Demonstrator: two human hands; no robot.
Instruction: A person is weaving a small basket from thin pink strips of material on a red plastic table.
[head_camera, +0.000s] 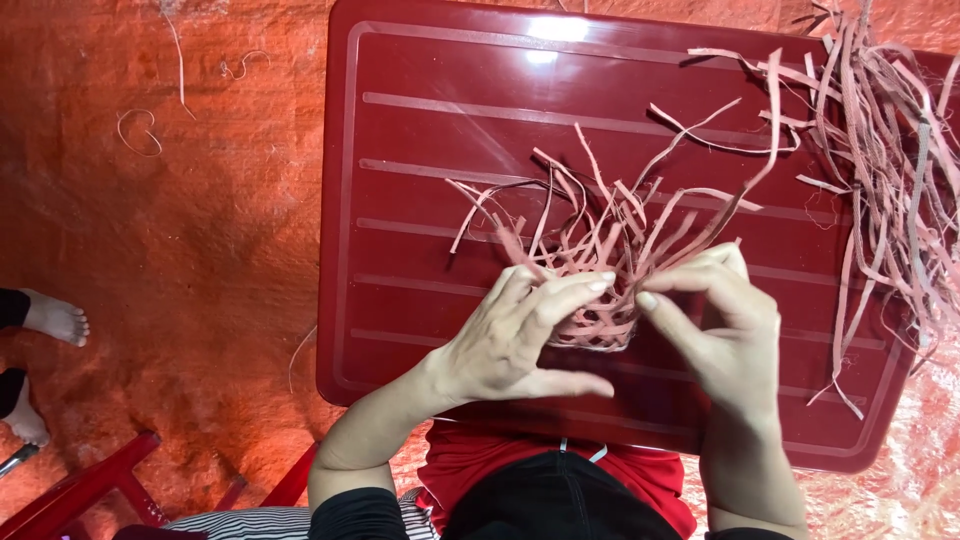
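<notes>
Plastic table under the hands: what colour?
Glossy dark red plastic table with raised ridges; head view.

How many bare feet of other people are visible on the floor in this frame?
2. One bare foot lies at the left edge on the red floor mat; a second foot is just below it, partly cut off by the frame. Others may be out of view.
</notes>
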